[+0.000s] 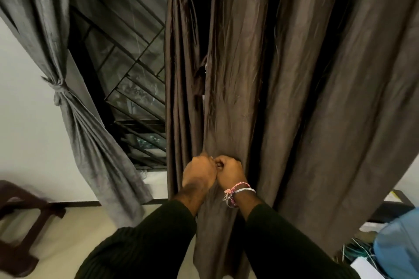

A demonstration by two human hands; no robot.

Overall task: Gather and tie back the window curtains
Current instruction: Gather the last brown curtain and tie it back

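left hand (199, 171): fingers curl into the brown curtain (229, 106), so the fingertips are hidden in the fabric.
right hand (231, 171): fingertips buried in the same fold; whether a tie is held cannot be told.
brown curtain: top and bottom cut off by the frame edges; the right part runs off the right edge.
grey curtain (74, 106): upper part cut off at the top edge (its knot shows).
window grille (136, 70): right side covered by the brown curtain.
wooden stool (20, 229): cut off at the left edge and blurred.
blue object (399, 247): cut off at the right edge, kind unclear.
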